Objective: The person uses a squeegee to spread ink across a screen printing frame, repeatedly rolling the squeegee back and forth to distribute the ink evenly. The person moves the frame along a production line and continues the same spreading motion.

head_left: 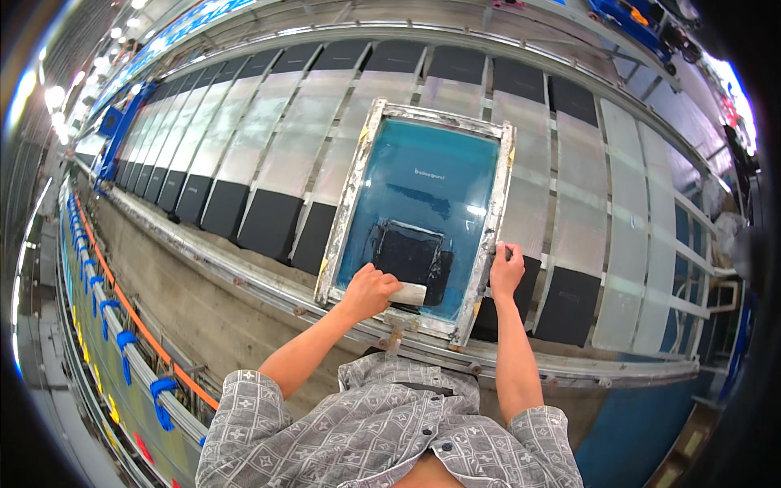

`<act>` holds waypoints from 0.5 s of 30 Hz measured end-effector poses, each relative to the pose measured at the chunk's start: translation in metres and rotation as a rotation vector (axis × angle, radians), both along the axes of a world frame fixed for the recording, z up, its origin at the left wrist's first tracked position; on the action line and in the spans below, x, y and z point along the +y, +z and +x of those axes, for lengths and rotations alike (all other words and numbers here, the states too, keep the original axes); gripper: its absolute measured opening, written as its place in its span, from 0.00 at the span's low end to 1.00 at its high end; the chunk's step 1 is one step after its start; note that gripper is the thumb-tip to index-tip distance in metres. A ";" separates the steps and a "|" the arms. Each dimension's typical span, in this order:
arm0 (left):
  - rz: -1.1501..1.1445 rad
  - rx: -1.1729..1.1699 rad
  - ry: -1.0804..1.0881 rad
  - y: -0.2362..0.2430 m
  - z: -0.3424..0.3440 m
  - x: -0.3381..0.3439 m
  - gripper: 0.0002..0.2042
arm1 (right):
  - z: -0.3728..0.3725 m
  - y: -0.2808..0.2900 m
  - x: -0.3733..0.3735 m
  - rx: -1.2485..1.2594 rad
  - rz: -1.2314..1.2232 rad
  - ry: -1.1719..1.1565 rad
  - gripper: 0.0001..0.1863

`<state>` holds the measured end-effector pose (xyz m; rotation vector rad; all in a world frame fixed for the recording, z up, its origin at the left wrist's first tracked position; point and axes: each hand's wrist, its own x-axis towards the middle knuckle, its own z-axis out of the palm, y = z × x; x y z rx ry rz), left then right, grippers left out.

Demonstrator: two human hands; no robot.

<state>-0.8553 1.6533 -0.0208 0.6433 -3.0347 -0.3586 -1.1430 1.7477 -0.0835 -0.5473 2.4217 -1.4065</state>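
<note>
In the middle lies a screen frame with worn pale edges around a blue, translucent mesh, which has a small white marking and a dark ink patch near its lower end. My left hand is closed on a short squeegee with a pale handle, at the lower part of the mesh. My right hand is closed on the frame's right side, where small dark hardware is partly hidden by my fingers. Beneath and beside the frame are long panels with dark ends and pale middles.
A long metal rail runs along the near side of the panel row. A blue machine stands at the far left. An orange hose and a rail with blue clamps run at lower left. Pale bare boards lie right.
</note>
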 end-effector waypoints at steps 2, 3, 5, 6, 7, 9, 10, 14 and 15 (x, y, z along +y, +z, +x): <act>0.127 -0.081 -0.048 0.005 -0.007 -0.013 0.14 | 0.000 -0.001 -0.001 0.005 0.023 -0.016 0.14; 0.190 -0.123 -0.073 0.006 -0.012 -0.021 0.12 | -0.001 -0.002 0.000 0.007 0.035 -0.024 0.14; 0.181 -0.056 -0.055 0.006 -0.026 -0.042 0.11 | -0.001 -0.002 -0.001 0.038 0.087 -0.026 0.13; 0.145 -0.024 -0.069 0.003 -0.037 -0.056 0.11 | -0.002 -0.006 -0.001 0.044 0.112 -0.028 0.13; 0.106 0.008 -0.074 0.000 -0.049 -0.071 0.10 | -0.004 -0.009 -0.002 0.048 0.133 -0.022 0.13; 0.046 -0.037 -0.061 0.005 -0.074 -0.098 0.10 | -0.002 -0.011 -0.003 0.049 0.116 -0.026 0.13; 0.051 -0.052 -0.077 0.003 -0.084 -0.109 0.10 | -0.002 -0.013 -0.004 0.047 0.105 -0.023 0.13; 0.052 -0.095 -0.117 -0.003 -0.094 -0.127 0.10 | 0.003 -0.007 -0.007 0.005 0.120 -0.018 0.13; 0.046 -0.098 -0.118 -0.003 -0.091 -0.126 0.10 | 0.004 -0.006 -0.007 0.009 0.112 -0.010 0.13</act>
